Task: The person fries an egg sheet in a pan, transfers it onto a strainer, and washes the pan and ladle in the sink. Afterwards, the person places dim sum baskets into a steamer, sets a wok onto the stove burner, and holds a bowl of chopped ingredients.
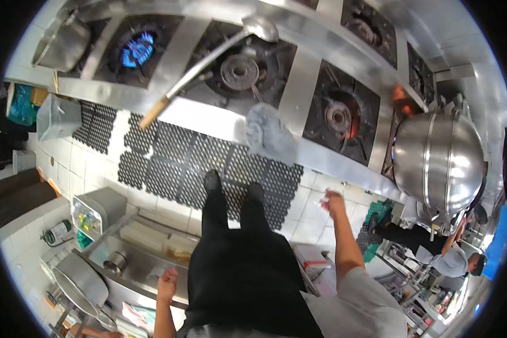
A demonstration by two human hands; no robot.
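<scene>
My left hand [167, 284] is low in the view, over the edge of a steel counter with a small metal pot [115, 262] on it. Its fingers look curled, but too small to read clearly. On the right, my right hand [334, 203] hangs over the white tiled floor, near the stove's front edge, its fingers partly bent; whether it holds anything is unclear. A ladle [208, 59] with a wooden handle lies across a burner of the stove [298, 84]. A grey cloth [270, 135] drapes over the stove's front edge.
A blue flame [137, 50] burns at the upper left. Large steel pots [439, 158] stand at the stove's right end. A black perforated mat [180, 163] lies under my feet. Two people [456, 259] are at the right; another person's arm [90, 332] shows at the lower left.
</scene>
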